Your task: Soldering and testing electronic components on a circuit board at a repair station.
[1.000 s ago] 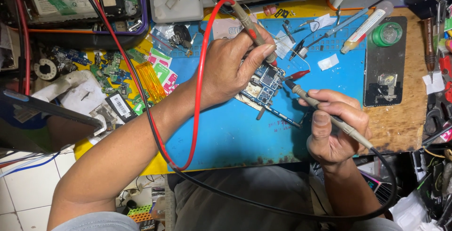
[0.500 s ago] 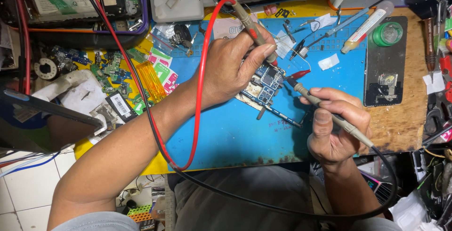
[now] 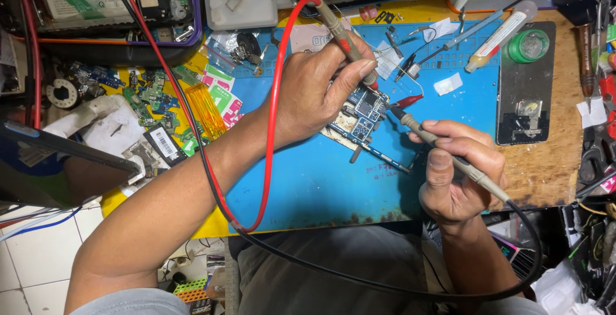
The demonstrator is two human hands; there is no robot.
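My left hand point(image 3: 321, 90) grips a red-wired test probe point(image 3: 340, 33), its tip pressed down on a small blue circuit board point(image 3: 362, 113) lying on the blue work mat point(image 3: 308, 180). My right hand point(image 3: 459, 174) holds a black-wired probe point(image 3: 449, 154) like a pen, with its tip touching the board's right edge. The red lead point(image 3: 273, 129) loops over my left forearm, and the black lead point(image 3: 385, 283) sweeps below toward my lap. A red alligator clip point(image 3: 407, 101) lies beside the board.
A dark plate with a green-capped jar point(image 3: 529, 45) stands at the mat's right. Syringe tubes point(image 3: 497, 36) and tweezers lie at the back. Loose green boards and parts point(image 3: 154, 97) clutter the left. A dark tablet point(image 3: 58, 167) sits at far left; opened phones point(image 3: 141, 0) line the back.
My right hand has edged its probe tip slightly toward the board. The left hand and its probe stay in place.
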